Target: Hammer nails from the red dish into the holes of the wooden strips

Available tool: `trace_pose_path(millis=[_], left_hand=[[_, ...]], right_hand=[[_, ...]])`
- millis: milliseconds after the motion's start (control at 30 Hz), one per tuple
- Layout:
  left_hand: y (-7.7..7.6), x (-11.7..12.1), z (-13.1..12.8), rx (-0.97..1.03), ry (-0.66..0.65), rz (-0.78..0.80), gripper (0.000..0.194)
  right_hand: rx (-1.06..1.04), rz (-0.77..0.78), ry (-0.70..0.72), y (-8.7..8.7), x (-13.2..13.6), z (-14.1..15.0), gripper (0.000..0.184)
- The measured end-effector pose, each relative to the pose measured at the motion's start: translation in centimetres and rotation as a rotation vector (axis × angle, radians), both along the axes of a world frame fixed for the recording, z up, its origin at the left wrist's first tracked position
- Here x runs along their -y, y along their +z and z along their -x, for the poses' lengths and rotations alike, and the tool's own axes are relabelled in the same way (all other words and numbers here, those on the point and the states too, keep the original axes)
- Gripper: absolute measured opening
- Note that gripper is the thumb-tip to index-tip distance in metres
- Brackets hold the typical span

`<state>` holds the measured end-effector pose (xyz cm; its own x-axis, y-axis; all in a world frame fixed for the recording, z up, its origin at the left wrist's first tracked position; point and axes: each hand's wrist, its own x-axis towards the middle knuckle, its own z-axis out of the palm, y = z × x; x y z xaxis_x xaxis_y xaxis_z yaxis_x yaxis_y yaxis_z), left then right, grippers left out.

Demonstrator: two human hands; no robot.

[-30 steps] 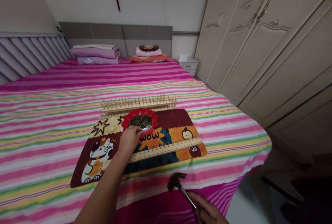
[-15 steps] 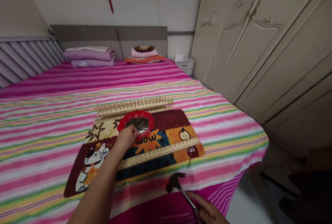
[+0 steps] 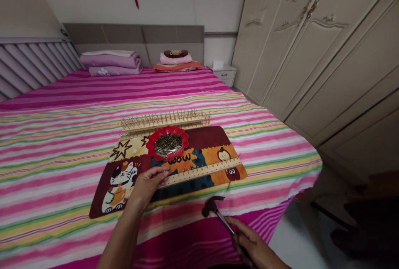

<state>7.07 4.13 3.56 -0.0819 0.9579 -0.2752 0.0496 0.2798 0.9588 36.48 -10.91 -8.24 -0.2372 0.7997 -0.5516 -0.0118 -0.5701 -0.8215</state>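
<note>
- Hammer (image 3: pixel 223 221) in my right hand (image 3: pixel 251 242), at the lower right of centre; my fingers are wrapped around its handle, and its dark head points up and left in the frame.
- My left hand (image 3: pixel 150 184) is just below the frame's centre, left of the midline, thumb and fingers narrowed towards each other; I cannot tell whether a nail is between them.
- Those fingertips are over the left end of a wooden strip (image 3: pixel 204 172), which slants up to the right and has short nails along it.
- Just above my left hand, a red bowl (image 3: pixel 150 146) with a wavy rim holds loose nails (image 3: pixel 168 144).
- Behind the bowl, other wooden strips (image 3: pixel 165 123) bristle with upright nails.
- Bowl and near strip lie on my patterned mat (image 3: pixel 208 139), on a striped bedspread (image 3: pixel 52 144).
</note>
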Motion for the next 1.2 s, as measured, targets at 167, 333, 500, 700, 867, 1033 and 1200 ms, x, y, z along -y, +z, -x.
trace_pose_path(millis=[167,333,500,700,867,1033,1200], left_hand=[[-2.1,-0.1,-0.5,0.026,0.097,0.013,0.042],[-2.1,0.0,-0.8,0.047,0.097,0.015,0.044],[-2.0,0.1,-0.9,0.054,0.090,0.022,0.043],[-2.0,0.0,-0.7,-0.011,0.075,0.020,0.044],[-2.1,0.0,-0.4,-0.035,0.067,0.005,0.042],[-2.7,-0.2,-0.4,-0.123,0.016,-0.017,0.041],[-2.9,-0.2,-1.0,-0.216,-0.014,-0.071,0.036]], right_hand=[[0.011,-0.001,-0.043,0.7,0.1,0.2,0.073],[0.042,0.009,-0.055,1.6,0.3,0.5,0.068],[0.040,0.014,-0.058,2.3,0.3,0.6,0.065],[0.030,0.023,-0.050,1.7,0.3,0.4,0.065],[-0.003,0.001,-0.043,1.2,0.3,0.4,0.066],[0.016,0.008,-0.049,1.8,0.2,0.5,0.068],[0.066,-0.007,0.002,2.0,0.3,0.6,0.074]])
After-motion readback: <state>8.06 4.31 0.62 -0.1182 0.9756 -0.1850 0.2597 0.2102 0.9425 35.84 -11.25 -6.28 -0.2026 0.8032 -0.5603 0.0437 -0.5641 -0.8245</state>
